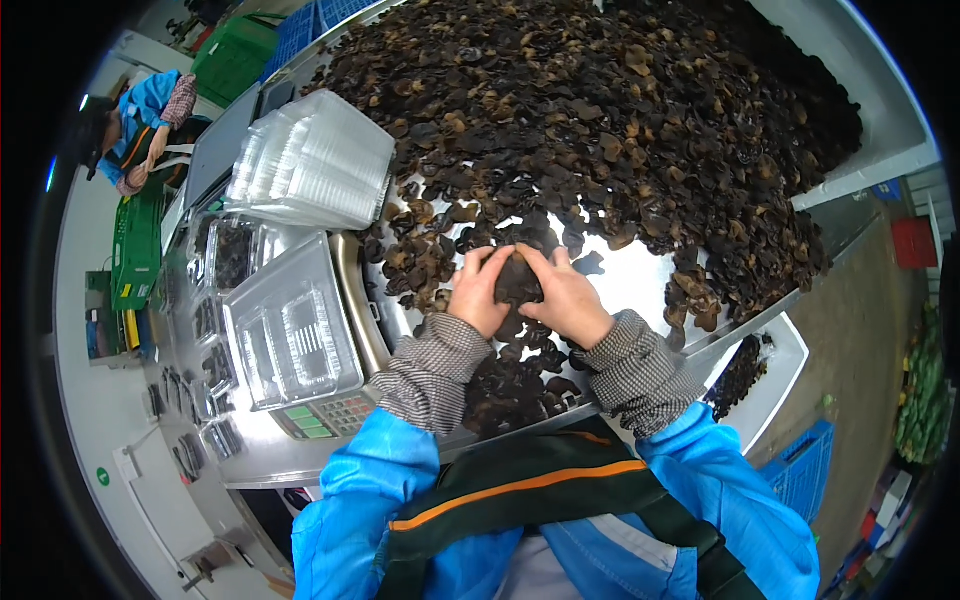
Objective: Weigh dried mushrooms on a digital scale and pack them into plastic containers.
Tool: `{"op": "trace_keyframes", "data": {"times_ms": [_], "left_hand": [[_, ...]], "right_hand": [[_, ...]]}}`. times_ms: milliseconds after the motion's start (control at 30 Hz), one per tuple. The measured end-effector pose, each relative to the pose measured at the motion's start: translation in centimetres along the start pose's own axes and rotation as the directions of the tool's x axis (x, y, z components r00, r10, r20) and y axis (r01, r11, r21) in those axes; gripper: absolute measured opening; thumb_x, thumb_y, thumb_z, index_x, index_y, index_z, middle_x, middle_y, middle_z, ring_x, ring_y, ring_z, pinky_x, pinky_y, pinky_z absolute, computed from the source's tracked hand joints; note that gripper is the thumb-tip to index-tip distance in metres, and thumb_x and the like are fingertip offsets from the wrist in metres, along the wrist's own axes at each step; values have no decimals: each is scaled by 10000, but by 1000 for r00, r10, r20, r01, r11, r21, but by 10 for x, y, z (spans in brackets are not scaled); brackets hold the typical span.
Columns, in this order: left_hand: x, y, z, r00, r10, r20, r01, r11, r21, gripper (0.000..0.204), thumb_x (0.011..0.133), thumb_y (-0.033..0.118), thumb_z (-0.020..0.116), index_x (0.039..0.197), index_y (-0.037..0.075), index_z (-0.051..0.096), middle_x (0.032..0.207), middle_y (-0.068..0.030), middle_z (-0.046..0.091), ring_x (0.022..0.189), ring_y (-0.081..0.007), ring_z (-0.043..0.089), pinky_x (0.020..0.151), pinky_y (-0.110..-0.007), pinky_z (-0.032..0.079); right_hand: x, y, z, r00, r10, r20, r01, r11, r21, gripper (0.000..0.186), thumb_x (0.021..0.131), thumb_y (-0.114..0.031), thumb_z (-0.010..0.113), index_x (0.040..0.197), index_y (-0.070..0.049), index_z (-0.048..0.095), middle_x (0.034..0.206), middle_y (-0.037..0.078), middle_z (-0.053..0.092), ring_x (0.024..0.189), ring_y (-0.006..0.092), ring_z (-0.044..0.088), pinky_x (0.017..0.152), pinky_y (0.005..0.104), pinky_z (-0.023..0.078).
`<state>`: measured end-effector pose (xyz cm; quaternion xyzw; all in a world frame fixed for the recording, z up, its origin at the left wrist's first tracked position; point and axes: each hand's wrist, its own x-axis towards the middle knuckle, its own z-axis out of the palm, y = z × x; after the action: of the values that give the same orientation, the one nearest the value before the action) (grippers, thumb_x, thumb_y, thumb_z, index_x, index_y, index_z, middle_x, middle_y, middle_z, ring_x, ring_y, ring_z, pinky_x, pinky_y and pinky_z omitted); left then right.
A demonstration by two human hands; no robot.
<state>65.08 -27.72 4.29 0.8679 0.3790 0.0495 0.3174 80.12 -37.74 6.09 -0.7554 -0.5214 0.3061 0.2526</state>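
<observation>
My left hand [482, 292] and my right hand [570, 302] meet over the metal table, thumbs and fingertips curled around a dark wood ear mushroom [517, 283]. Their fingertips nearly touch at its far side. Beyond them spreads a large heap of brown-black wood ear mushrooms [600, 120]. A smaller cluster of the mushrooms [505, 395] lies between my wrists and the table's near edge. Left of my left hand, a clear plastic container [295, 335] rests on a digital scale [345, 415].
A tall stack of clear plastic containers [320, 160] stands beyond the scale. Filled containers [232, 250] sit at the far left. Below the table's right edge is a white bin [785, 350] with mushrooms, near a blue crate [800, 465]. Another person [145, 125] works at upper left.
</observation>
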Motion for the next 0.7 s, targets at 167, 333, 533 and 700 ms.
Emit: {"op": "trace_keyframes", "data": {"times_ms": [167,333,533,700], "left_hand": [[-7,-7,10,995,-23,-98,-16,925,-380,684,646,-44,716,1298,106,569,1253,-126,506,1191,-321,520,1016,-362,439],[-35,-10,-30,982,-37,-184,-53,887,-459,616,661,-39,708,1257,67,589,1229,-119,529,1185,-287,527,1015,-338,431],[-85,-25,-140,906,-3,-424,-206,870,-448,564,657,-87,638,1204,44,612,1221,-111,534,1169,-264,548,1007,-317,448],[-141,-81,-203,836,-114,-537,-128,911,-392,622,650,-90,629,1252,56,575,1263,-123,501,1201,-274,526,1036,-335,435]], "right_hand": [[8,3,8,992,89,94,-126,833,539,613,748,-51,729,1321,-136,527,1127,122,480,859,216,647,580,279,580],[2,-33,8,990,-137,-39,140,881,451,591,767,-54,719,1325,-77,525,1177,118,500,952,205,628,622,271,579],[18,-147,10,946,-324,-23,299,842,449,658,728,-96,745,1342,-50,513,1255,127,553,1210,251,523,1050,349,397],[51,-229,66,826,-564,7,500,737,455,649,710,-145,738,1317,-77,520,1157,195,546,1100,355,562,964,381,467]]}}
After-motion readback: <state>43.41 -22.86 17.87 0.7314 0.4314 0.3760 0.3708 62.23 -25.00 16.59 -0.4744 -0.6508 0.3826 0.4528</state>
